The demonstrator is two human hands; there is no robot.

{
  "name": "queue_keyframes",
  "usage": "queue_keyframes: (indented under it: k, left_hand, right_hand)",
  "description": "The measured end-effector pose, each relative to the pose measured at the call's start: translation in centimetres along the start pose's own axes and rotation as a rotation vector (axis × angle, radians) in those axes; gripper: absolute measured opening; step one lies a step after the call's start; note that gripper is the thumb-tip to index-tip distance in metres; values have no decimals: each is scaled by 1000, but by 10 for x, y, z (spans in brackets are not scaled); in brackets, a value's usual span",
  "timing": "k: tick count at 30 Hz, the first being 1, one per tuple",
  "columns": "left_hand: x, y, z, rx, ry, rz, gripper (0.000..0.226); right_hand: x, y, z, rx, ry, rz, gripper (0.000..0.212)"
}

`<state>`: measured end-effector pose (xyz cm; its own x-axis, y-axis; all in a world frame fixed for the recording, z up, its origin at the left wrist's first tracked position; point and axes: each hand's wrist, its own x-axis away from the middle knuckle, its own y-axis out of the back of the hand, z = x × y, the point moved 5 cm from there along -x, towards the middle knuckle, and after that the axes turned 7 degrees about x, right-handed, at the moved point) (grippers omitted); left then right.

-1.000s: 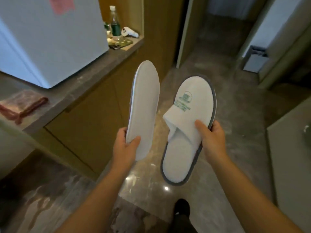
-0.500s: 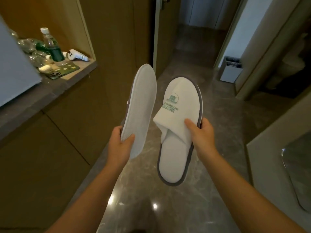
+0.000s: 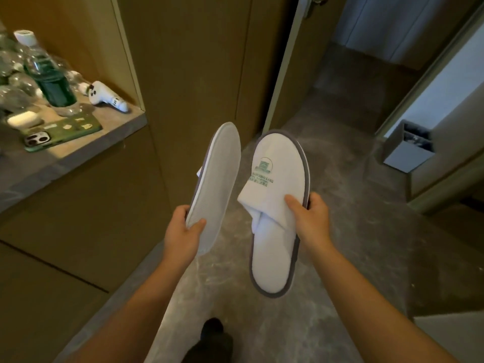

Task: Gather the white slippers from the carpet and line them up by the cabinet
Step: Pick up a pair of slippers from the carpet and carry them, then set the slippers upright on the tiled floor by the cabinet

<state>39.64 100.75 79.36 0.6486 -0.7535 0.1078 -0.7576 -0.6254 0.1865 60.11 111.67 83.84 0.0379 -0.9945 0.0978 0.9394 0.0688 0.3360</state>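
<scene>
Left hand (image 3: 180, 231) gripping sole-out slipper (image 3: 214, 184), right hand (image 3: 311, 218) gripping logo slipper (image 3: 275, 205)

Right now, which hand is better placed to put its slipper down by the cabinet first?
Left, probably. The left hand holds its slipper nearer the wooden cabinet; the right hand holds the logo slipper farther out, above the floor.

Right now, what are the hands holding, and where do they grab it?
Each hand holds one white slipper. The left hand pinches the left slipper near its heel end. The right hand grips the logo slipper at its side edge.
</scene>
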Motion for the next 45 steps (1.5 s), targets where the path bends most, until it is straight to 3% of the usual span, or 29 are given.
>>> queue_keyframes:
  k: [5, 11, 18, 22, 29, 36, 42, 45]
  left_hand:
    - [-79, -12, 19, -63, 115, -92, 20]
    - [-140, -37, 84, -104, 302, -327, 14]
    - [-182, -85, 182, -120, 530, -542, 15]
    - [-199, -115, 261, -137, 615, -627, 14]
    - [-225, -159, 447, -62, 599, -704, 16]
    - [-257, -172, 612, -233, 506, -655, 18]
    - [-288, -165, 685, -360, 390, -611, 19]
    - [-296, -168, 691, -377, 314, -590, 21]
  right_hand:
    - [-95, -56, -11, 75, -73, 154, 13]
    - [-204, -139, -59, 178, -104, 427, 17]
    - [-317, -227, -147, 317, -132, 667, 19]
    - [-349, -272, -224, 369, -126, 712, 17]
    - [-378, -339, -414, 413, -144, 735, 15]
    - [-412, -415, -586, 479, -48, 778, 21]
    - [-444, -469, -663, 501, -19, 736, 37]
    - [-441, -475, -663, 630, 71, 730, 60]
